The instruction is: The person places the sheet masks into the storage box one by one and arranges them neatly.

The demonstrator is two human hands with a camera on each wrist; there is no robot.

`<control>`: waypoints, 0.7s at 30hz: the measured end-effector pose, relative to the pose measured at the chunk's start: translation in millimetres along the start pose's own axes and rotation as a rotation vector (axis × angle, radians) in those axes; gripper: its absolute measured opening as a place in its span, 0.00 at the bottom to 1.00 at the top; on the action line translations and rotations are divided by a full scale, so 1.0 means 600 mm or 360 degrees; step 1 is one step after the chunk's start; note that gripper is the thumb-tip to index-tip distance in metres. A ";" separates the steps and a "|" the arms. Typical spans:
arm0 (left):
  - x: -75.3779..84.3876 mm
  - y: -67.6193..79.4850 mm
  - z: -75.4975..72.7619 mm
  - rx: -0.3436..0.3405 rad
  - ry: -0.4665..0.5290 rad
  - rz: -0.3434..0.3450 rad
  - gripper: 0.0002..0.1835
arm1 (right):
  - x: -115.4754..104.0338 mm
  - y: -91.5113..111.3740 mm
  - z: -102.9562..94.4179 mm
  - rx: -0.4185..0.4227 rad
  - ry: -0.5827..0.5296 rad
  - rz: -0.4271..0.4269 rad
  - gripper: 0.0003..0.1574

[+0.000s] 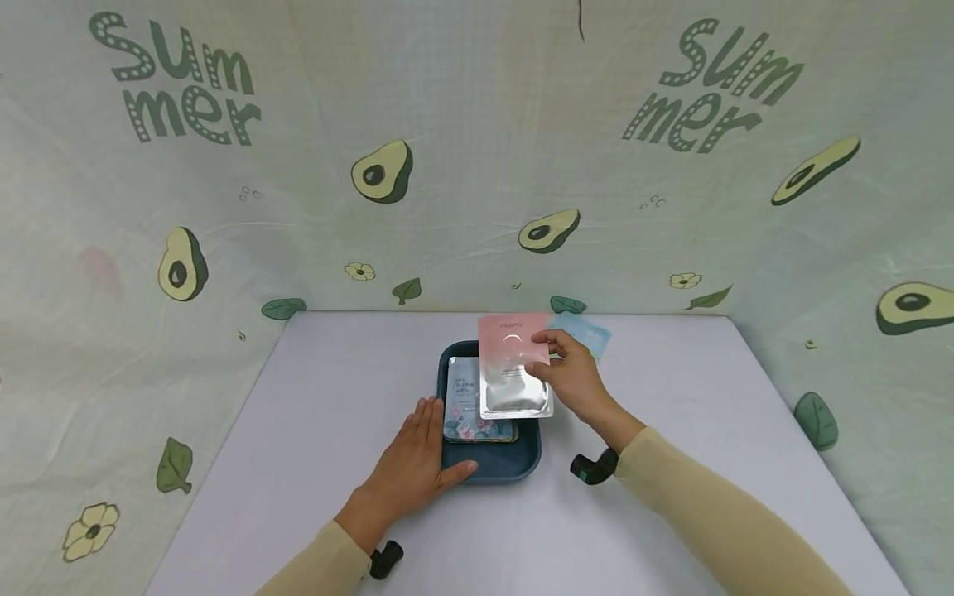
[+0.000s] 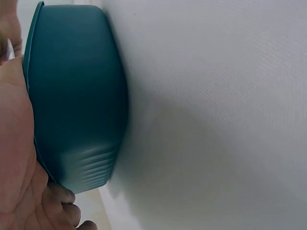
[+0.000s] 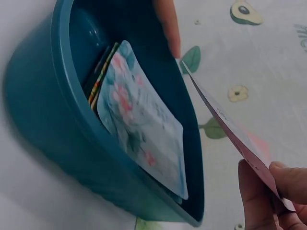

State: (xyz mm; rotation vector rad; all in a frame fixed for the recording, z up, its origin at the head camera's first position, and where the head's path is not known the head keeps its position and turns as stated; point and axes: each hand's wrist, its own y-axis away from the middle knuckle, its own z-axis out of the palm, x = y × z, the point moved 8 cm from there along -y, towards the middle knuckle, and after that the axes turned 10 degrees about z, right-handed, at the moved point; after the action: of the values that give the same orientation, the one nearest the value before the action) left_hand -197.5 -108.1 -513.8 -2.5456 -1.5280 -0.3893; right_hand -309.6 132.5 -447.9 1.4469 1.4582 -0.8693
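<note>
My right hand [image 1: 572, 374] pinches a flat pink and silver sheet mask packet [image 1: 514, 389] by its right edge, between thumb and fingers. The packet is held up over a blue plastic bin [image 1: 492, 472] and hides part of what lies inside. In the right wrist view it appears nearly edge-on, above the rim. Several packets lie stacked in the bin, a pale blue floral packet [image 3: 139, 115] on top. My left hand [image 1: 408, 463] rests along the bin's left rim with fingers straight, its thumb reaching over the near part of the bin.
Behind the right hand, a light blue packet [image 1: 585, 333] lies on the white table [image 1: 358, 372]. A printed cloth [image 1: 462, 165] with avocados and leaves hangs along the back and sides of the table. Each wrist wears a black camera mount [image 1: 594, 468].
</note>
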 end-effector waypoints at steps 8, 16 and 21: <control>0.001 0.000 -0.003 0.0005 -0.0035 0.0005 0.61 | 0.001 -0.006 0.051 -0.0030 -0.0002 -0.0007 0.27; 0.001 0.000 -0.002 0.0002 -0.0039 0.0019 0.61 | 0.007 -0.002 0.095 -0.0027 0.0093 0.0029 0.26; 0.000 0.000 -0.001 -0.0003 -0.0027 0.0021 0.60 | 0.014 0.000 0.116 -0.0054 0.0217 0.0041 0.25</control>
State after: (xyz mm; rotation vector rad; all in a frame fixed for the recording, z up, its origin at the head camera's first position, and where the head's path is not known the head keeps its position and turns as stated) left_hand -197.7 -108.4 -513.1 -2.5655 -1.5166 -0.3688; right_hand -301.7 71.4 -481.2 1.5209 1.5437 -0.7387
